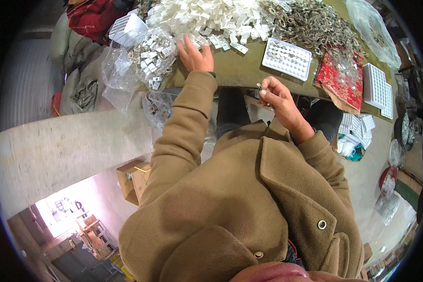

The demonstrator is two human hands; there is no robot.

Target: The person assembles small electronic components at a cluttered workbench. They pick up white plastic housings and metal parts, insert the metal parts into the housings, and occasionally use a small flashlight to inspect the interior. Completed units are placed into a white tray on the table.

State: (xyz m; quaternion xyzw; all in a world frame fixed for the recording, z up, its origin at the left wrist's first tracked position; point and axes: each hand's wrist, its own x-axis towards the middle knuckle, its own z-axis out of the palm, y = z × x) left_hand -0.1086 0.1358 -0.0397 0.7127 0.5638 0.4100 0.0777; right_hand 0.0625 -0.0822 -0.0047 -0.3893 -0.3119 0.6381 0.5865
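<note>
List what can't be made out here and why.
Head view:
Shape of the small metal piece in the right hand: tiny, partly covered by fingers.
Whether the left hand grips anything: its palm faces away from the camera.
Far side of the white pile: cut off by the top edge.
Things in the bright opening: lost in glare.

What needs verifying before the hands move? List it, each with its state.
1. Left hand at the white plastic pieces: ok, fingers at the heap's near edge.
2. Left hand empty: cannot tell, its palm side is hidden.
3. Right hand free: not ok, it pinches a small metallic piece.
4. White tray lying flat: ok, silvery discs in its far rows.
5. Right hand clear of the tray: ok, a gap shows.
</note>
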